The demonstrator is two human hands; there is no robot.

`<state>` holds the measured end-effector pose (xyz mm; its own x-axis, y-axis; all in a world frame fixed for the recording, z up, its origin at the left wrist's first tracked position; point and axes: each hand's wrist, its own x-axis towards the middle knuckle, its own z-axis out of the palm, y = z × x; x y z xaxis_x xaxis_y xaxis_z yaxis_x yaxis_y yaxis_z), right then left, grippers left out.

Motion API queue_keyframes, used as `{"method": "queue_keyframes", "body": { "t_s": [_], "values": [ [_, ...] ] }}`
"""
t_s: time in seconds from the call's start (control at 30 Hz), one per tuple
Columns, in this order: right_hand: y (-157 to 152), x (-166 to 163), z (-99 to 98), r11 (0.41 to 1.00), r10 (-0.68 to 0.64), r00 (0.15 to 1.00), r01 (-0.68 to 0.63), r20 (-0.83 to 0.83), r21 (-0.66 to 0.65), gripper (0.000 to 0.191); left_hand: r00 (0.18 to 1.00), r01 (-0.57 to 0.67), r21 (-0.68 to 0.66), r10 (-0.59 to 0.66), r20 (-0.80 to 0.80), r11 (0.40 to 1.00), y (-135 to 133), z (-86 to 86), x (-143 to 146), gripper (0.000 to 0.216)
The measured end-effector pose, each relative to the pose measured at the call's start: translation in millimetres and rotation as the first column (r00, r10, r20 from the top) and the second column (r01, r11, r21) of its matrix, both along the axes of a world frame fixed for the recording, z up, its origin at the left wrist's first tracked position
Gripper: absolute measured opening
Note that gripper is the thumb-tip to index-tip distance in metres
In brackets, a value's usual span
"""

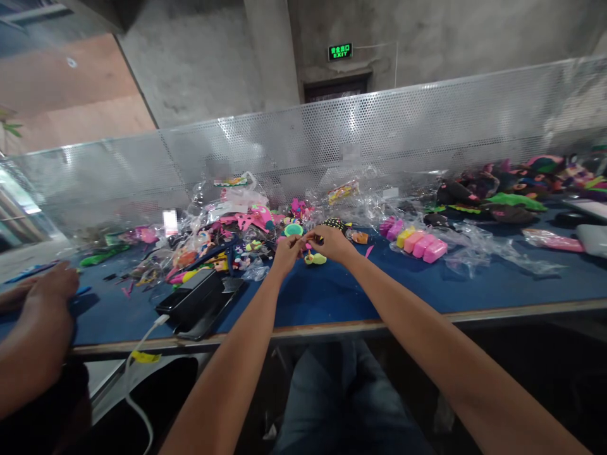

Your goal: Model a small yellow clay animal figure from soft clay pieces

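Note:
Above the blue table [322, 297], my left hand [287, 253] and my right hand [334, 244] meet with their fingertips almost together. Both are closed in a pinch. Whatever lies between the fingers is too small and too covered to name. A small pale yellow-green piece [316, 259] sits just below the fingertips. Behind my left hand is a round light-green piece [293, 230], and a black thing with pale dots [334, 223] shows behind my right hand.
Left of my hands lies a heap of colourful soft pieces [246, 221] with clear plastic wrap. A black phone-like device [192, 294] with a white cable [129, 373] sits at the front edge. Pink, orange and yellow blocks [422, 244] lie right. Another person's hand [54, 284] is far left.

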<state>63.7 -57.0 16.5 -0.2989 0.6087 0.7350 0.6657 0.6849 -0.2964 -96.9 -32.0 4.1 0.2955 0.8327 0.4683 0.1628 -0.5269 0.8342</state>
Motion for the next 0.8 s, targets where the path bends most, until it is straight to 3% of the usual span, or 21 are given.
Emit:
{"method": "queue_keyframes", "body": {
  "t_s": [0.37,0.47,0.57,0.63,0.7,0.8],
  "values": [
    [3,-6,-3.2,0.996,-0.023,0.998,0.017,0.064,0.088,0.015,0.998,0.063,0.004,-0.064,0.030,0.998,-6,3.0,1,0.024],
    [10,2,-2.6,0.996,-0.081,0.986,0.084,-0.148,0.009,0.017,0.996,0.045,0.015,-0.046,0.071,0.999,-6,3.3,2,0.023],
    [23,30,-4.7,0.946,-0.324,0.841,0.294,-0.434,-0.137,0.029,0.993,-0.014,0.024,0.012,0.115,1.000,-4,2.7,1,0.026],
    [31,52,-9.0,0.915,-0.404,0.844,0.366,-0.353,-0.172,0.024,0.993,-0.032,0.033,0.028,0.112,0.999,-1,1.7,1,0.028],
    [36,69,-15.3,0.892,-0.410,0.902,0.365,-0.136,-0.267,0.017,0.995,-0.036,0.046,0.032,0.090,0.998,2,0.4,1,0.029],
    [40,74,-24.7,0.822,-0.391,0.911,0.409,0.128,-0.395,0.020,0.996,-0.057,0.048,0.053,0.071,0.997,5,-2.0,0,0.029]
  ]
}}
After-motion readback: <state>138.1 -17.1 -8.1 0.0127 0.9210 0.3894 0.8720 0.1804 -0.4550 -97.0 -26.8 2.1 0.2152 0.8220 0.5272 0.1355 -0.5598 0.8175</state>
